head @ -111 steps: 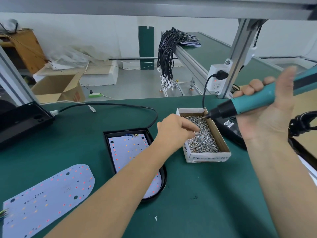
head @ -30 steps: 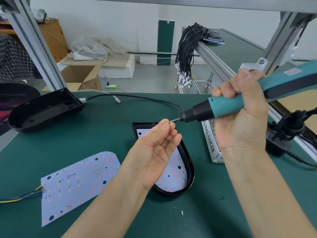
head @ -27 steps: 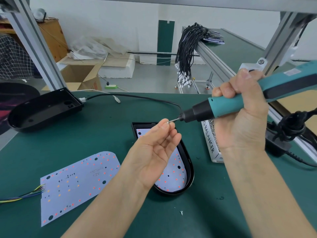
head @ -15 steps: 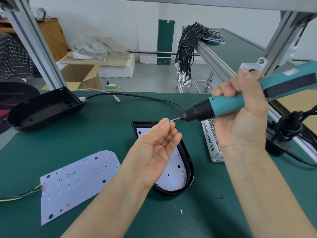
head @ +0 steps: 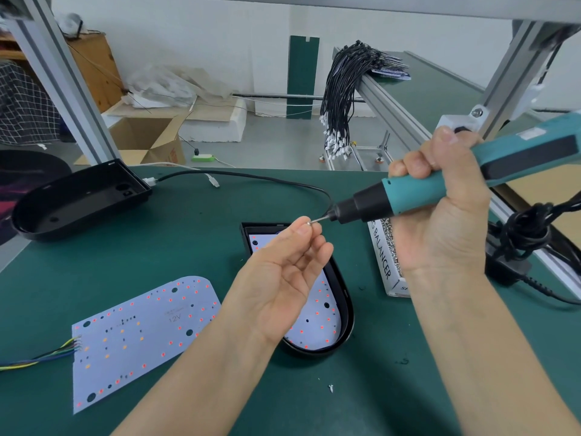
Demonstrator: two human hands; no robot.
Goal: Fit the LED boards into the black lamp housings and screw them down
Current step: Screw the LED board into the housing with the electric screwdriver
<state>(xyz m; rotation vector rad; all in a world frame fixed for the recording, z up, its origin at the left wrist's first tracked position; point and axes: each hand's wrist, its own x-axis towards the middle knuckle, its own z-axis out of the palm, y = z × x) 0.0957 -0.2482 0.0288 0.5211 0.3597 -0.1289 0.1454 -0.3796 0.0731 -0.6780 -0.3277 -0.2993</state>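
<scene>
Left hand (head: 283,275) pinches a screw (head: 309,222) onto the bit; right hand (head: 440,215) grips the electric screwdriver (head: 440,187) level at centre frame, loading it. LED board (head: 317,322) sits in housing (head: 345,297) below, unscrewed.

Black lamp housing (head: 344,313), rounded near end, lies flat mid-bench with a white LED board (head: 317,325) seated inside, red LED dots up; both partly hidden by a forearm. Second LED board (head: 141,338), marked 12V, lies loose and flat on the green mat to the left, coloured wires off its left edge. Empty black housing (head: 78,199) rests open side up at far left; one small screw (head: 309,222) sits at the teal electric screwdriver (head: 440,187) bit tip.
</scene>
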